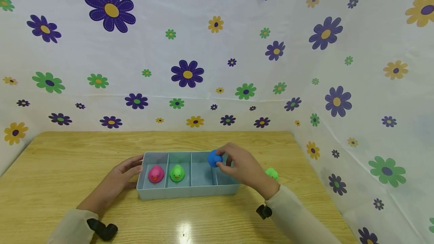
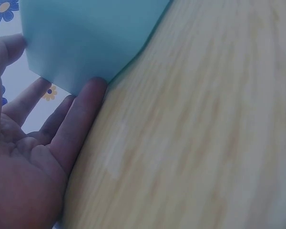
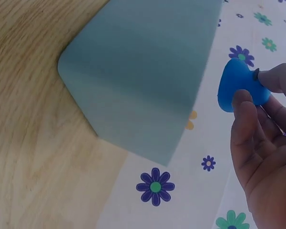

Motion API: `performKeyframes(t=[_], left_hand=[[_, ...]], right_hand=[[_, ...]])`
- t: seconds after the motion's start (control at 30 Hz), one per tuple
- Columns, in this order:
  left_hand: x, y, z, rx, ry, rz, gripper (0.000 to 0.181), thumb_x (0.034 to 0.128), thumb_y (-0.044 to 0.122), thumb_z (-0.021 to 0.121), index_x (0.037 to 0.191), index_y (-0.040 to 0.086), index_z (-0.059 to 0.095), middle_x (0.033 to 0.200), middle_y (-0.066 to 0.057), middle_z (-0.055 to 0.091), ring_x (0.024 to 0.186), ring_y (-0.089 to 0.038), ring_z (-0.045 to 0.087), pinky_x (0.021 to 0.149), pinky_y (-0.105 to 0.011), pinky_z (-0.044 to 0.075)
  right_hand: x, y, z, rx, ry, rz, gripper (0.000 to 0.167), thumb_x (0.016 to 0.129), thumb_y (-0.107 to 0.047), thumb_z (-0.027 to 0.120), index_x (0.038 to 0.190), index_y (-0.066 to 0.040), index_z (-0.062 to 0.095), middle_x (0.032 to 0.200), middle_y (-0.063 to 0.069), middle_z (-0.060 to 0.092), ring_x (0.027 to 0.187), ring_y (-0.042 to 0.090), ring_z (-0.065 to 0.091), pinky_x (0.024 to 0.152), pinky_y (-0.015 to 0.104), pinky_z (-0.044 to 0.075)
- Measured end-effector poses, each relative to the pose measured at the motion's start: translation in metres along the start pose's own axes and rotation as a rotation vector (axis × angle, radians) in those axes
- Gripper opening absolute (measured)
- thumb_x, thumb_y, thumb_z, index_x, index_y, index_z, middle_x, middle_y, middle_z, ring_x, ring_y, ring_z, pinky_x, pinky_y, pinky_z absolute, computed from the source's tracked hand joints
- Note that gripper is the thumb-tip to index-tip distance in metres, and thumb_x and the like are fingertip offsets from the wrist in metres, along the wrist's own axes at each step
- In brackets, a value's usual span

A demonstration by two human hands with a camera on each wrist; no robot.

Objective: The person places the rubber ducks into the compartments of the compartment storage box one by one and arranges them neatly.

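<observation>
Pinched between the thumb and fingers of my right hand (image 1: 242, 165) is a blue toy (image 1: 214, 158), held above the divider between the two right compartments of a grey-blue tray (image 1: 188, 192). In the right wrist view the blue toy (image 3: 238, 86) hangs beside the tray's upper edge, with my right hand (image 3: 267, 143) around it. My left hand (image 1: 116, 180) touches the tray's left end with its fingers spread; the left wrist view shows my left hand's (image 2: 38, 138) fingertips against the tray wall (image 2: 90, 43). A pink duck (image 1: 156, 174) sits in the leftmost compartment, a green duck (image 1: 177, 173) in the second.
Another green toy (image 1: 272, 173) stands on the wooden table (image 1: 135, 221) to the right of the tray, partly behind my right wrist. A white flowered cloth (image 1: 152, 48) hangs behind the table and along its right side.
</observation>
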State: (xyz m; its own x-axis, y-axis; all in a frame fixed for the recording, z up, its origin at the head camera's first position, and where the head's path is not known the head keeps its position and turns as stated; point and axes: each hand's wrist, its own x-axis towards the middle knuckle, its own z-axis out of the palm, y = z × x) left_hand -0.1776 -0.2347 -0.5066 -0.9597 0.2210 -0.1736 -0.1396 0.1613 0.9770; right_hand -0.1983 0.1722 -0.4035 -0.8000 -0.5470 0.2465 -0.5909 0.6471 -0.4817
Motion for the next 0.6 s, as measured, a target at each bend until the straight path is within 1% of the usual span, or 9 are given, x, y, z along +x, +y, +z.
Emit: performKeyframes(t=[0.1, 0.2, 0.4, 0.6], left_hand=[[0.0, -0.001, 0.0, -0.007, 0.0, 0.003, 0.066, 0.108, 0.041, 0.054, 0.163, 0.013, 0.031, 0.164, -0.021, 0.033, 0.146, -0.045, 0.037, 0.101, -0.05, 0.055], [-0.001, -0.001, 0.0, -0.01, -0.003, 0.004, 0.066, 0.1079, 0.042, 0.054, 0.163, 0.014, 0.031, 0.164, -0.02, 0.033, 0.146, -0.045, 0.037, 0.101, -0.049, 0.056], [-0.001, -0.001, 0.0, -0.028, -0.005, 0.004, 0.066, 0.1077, 0.041, 0.055, 0.163, 0.013, 0.031, 0.163, -0.02, 0.034, 0.145, -0.046, 0.039, 0.099, -0.047, 0.057], [-0.001, 0.0, 0.0, -0.028, -0.002, -0.004, 0.067, 0.1073, 0.042, 0.055, 0.163, 0.014, 0.031, 0.163, -0.02, 0.034, 0.146, -0.045, 0.038, 0.1, -0.048, 0.057]], right_hand=[[0.002, -0.001, 0.006, 0.032, -0.031, 0.022, 0.022, 0.095, -0.017, 0.076, 0.116, -0.014, 0.068, 0.109, -0.005, 0.065, 0.077, 0.006, 0.06, 0.066, 0.022, 0.056], [0.004, -0.001, 0.011, 0.04, -0.054, 0.031, 0.021, 0.096, -0.018, 0.076, 0.115, -0.014, 0.069, 0.109, -0.006, 0.066, 0.077, 0.006, 0.059, 0.067, 0.022, 0.056], [0.009, -0.004, 0.018, 0.029, -0.088, 0.021, 0.021, 0.096, -0.02, 0.075, 0.115, -0.013, 0.069, 0.108, -0.005, 0.066, 0.077, 0.006, 0.058, 0.067, 0.021, 0.055], [0.011, -0.005, 0.025, 0.046, -0.107, 0.015, 0.021, 0.096, -0.018, 0.076, 0.115, -0.012, 0.07, 0.108, -0.003, 0.067, 0.074, 0.006, 0.056, 0.063, 0.021, 0.054]])
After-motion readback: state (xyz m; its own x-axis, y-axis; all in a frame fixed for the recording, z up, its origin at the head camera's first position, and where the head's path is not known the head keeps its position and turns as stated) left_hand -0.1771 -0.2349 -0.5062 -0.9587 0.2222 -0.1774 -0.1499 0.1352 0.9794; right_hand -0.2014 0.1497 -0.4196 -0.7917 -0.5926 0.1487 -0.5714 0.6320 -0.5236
